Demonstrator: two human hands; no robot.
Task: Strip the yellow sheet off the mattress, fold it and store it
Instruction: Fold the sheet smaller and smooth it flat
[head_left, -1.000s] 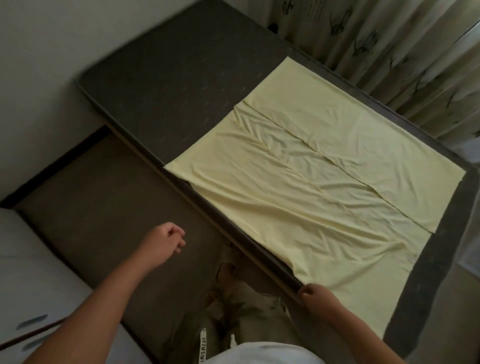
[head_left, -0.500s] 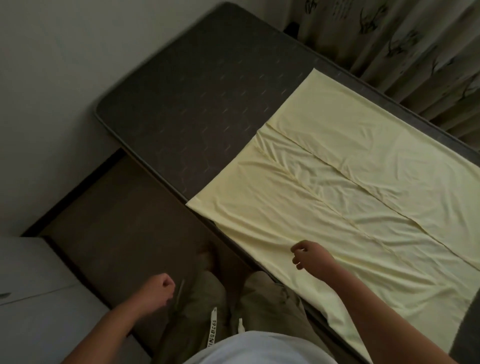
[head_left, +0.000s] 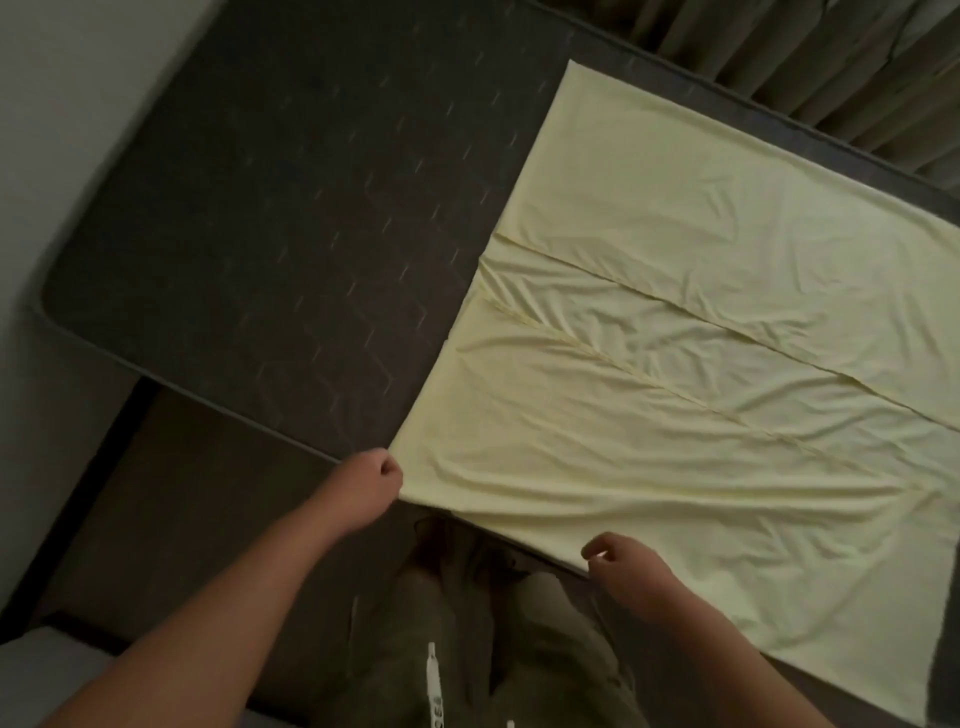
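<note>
The yellow sheet (head_left: 675, 332) lies folded flat and wrinkled on the right part of the dark grey mattress (head_left: 270, 218), with layered fold edges running across it. My left hand (head_left: 371, 480) is closed on the sheet's near left corner at the mattress edge. My right hand (head_left: 623, 566) pinches the sheet's near edge further right, fingers curled on the cloth.
A pale wall (head_left: 47, 130) runs along the left. Patterned curtains (head_left: 810, 67) hang behind the mattress's far side. A dark floor strip (head_left: 171, 519) lies between the mattress and a white cabinet (head_left: 57, 670) at the lower left. My legs stand against the mattress edge.
My left hand came up from beside my leg and took the sheet's near left corner. My right hand drew back from on top of the sheet to its near edge. The view shifted left.
</note>
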